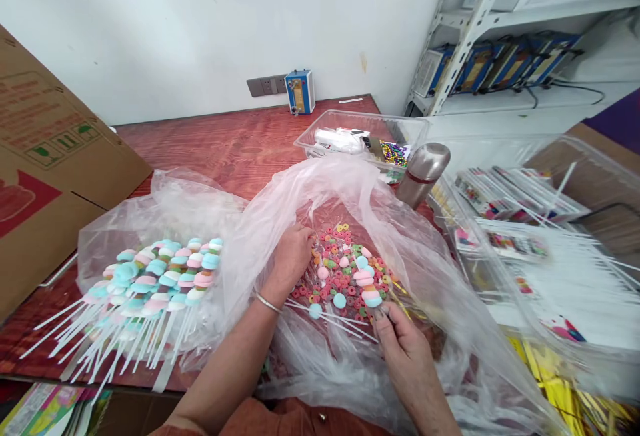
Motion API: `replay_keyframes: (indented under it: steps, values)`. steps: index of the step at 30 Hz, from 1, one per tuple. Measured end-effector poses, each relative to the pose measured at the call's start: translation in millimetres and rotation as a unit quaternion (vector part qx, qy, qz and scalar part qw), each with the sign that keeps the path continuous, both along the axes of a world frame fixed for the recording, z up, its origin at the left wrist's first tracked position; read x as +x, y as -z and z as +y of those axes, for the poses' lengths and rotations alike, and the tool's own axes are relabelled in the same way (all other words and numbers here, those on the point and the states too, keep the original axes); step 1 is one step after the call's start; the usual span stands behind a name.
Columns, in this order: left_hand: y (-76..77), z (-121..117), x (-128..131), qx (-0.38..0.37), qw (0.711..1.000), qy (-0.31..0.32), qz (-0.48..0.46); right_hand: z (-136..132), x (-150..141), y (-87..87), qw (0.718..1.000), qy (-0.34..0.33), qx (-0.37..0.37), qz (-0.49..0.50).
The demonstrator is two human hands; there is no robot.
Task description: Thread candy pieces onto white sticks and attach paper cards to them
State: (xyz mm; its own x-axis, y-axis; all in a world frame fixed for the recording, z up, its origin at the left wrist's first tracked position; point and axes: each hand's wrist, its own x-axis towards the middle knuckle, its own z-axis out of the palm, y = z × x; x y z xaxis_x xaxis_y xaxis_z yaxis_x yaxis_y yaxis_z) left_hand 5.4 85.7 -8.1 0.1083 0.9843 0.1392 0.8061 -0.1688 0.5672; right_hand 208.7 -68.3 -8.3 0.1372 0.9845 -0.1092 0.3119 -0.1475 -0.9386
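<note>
My right hand [403, 343] grips a candy skewer [367, 287] near its lower end, threaded with pink, blue and white marshmallows and orange pieces. My left hand [296, 253] is closed at the left edge of the candy pile; what its fingers hold, if anything, is hidden. Between my hands, gummy rings [345, 283] in red, yellow and green lie inside a large open plastic bag [260, 223]. Loose blue marshmallows [340, 301] and several white sticks [345, 325] lie among them. Many finished skewers [160, 276] are heaped on plastic at the left.
A steel thermos [423, 176] stands behind the bag's right side. A clear plastic tray [360, 136] sits at the back, a bin of white sticks and cards [550, 276] at the right. A cardboard box [55, 149] rises at the left. Yellow ties [555, 379] lie front right.
</note>
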Motion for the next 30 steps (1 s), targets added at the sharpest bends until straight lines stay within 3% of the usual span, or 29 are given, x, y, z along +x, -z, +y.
replay_keyframes:
  steps: [6, 11, 13, 16, 18, 26, 30]
  values:
    - [6.7, 13.7, 3.3, -0.033, 0.998, -0.028, -0.050, -2.1, 3.9, 3.0, 1.000, -0.014, -0.001, -0.019]
    - [0.9, -5.2, 5.3, -0.103, 0.979, -0.023, -0.172, -2.4, -3.7, -11.3, 0.996, -0.045, 0.031, -0.069]
    - [-3.8, -17.6, 9.7, -0.180, 0.931, -0.024, -0.316, -0.6, -8.4, -16.9, 0.994, -0.058, 0.031, -0.085]
    - [-11.6, -32.6, 17.6, -0.281, 0.812, -0.050, -0.509, 2.3, -12.4, -20.7, 0.992, -0.063, 0.024, -0.105]
    - [-15.9, -38.2, 22.1, -0.300, 0.781, -0.060, -0.544, 3.0, -12.4, -20.8, 0.992, -0.064, 0.024, -0.111]
    - [-20.9, -43.1, 30.1, -0.295, 0.778, -0.054, -0.552, 0.1, -11.6, -18.2, 0.992, -0.059, 0.021, -0.109]
    - [-20.3, -44.7, 29.0, -0.282, 0.805, -0.020, -0.521, -0.2, -12.7, -18.0, 0.994, -0.069, 0.002, -0.089]
